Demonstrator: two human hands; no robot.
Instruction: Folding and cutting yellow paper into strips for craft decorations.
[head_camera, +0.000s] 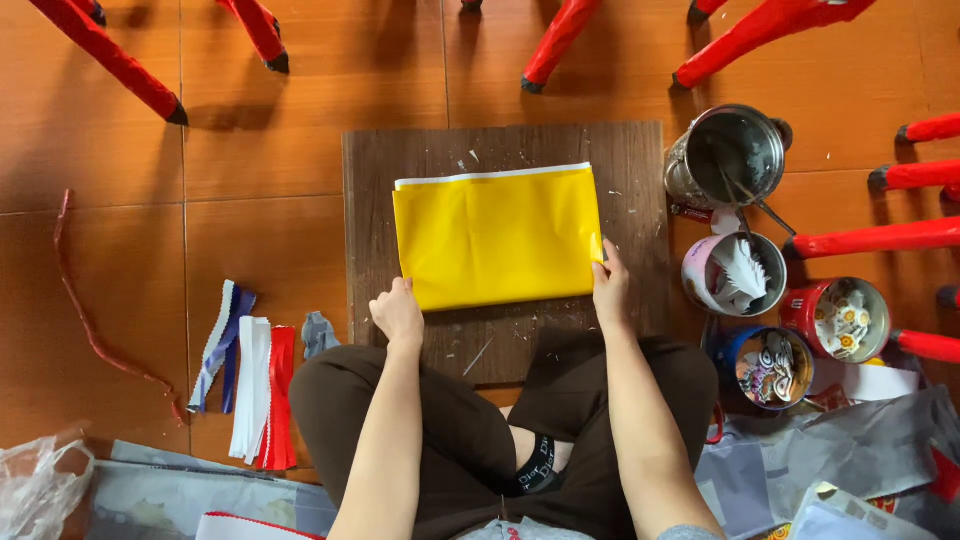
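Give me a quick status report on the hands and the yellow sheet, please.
Left hand pinching the near left corner of the folded yellow sheet. Right hand gripping its near right corner. Sheet lies flat on the wooden board. Nothing on top of it.

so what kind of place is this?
Probably an informal craft workspace on a tiled floor. The person sits cross-legged holding a folded yellow sheet on a dark wooden board, with round tins of paper cut-outs and cut red, white and blue strips alongside.
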